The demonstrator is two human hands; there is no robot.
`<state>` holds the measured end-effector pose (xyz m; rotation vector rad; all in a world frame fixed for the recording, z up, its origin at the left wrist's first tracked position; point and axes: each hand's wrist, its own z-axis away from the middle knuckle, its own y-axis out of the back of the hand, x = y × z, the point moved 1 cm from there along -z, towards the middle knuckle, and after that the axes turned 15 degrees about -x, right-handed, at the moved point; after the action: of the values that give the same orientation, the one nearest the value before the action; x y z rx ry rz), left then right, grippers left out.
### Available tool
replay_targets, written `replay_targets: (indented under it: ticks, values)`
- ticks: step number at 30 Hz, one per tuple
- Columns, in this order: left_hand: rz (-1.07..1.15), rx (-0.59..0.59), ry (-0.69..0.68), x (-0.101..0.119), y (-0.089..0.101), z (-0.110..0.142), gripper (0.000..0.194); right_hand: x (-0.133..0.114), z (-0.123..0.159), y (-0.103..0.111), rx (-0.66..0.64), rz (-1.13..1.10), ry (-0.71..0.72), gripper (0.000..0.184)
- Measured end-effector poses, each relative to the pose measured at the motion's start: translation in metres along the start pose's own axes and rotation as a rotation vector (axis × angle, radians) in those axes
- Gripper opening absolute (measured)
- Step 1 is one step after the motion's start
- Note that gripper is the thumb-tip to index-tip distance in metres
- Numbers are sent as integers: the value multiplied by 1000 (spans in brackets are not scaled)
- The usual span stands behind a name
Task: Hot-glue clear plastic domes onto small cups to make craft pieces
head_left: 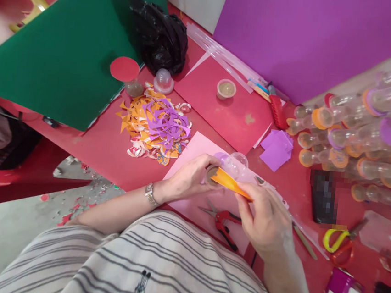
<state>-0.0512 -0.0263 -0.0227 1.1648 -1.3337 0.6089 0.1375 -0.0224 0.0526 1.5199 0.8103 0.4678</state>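
My left hand (191, 176) is closed around a small clear round container (210, 174), its mouth turned up toward me. Between the fingers and thumb of my right hand (266, 218) is a folded strip of orange paper (229, 184). The strip's far end reaches the container's mouth; whether it touches anything inside is unclear. Just behind lie clear plastic rounded pieces (235, 163), one with a purple disc. Below both hands, red-handled snips (223, 220) rest on a pink sheet (185, 161).
Orange and purple paper scraps (159, 127) are heaped left of centre. A small cup of sand-coloured material (226, 89) stands on red card (205, 83). Purple squares (276, 149), stacked clear bottle shapes (372, 140) and yellow-orange scissors (340, 243) lie rightward. A black bag (161, 37) sits behind.
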Motion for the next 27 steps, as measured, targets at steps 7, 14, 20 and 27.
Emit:
replay_targets:
  ticks: [7, 14, 20, 27]
  values:
    - [25, -34, -21, 0, 1, -1, 44, 2, 0, -2, -19, -67, 35, 15]
    - [20, -46, -103, -4, -1, -2, 39, 3, 1, -2, -3, -90, 40, 13]
    - [-29, -38, -112, -3, 0, -2, 42, 4, 5, 0, -43, -86, 6, 12]
    - [-71, -28, -63, -3, 2, -2, 45, 3, 9, 8, -30, -45, -17, 17]
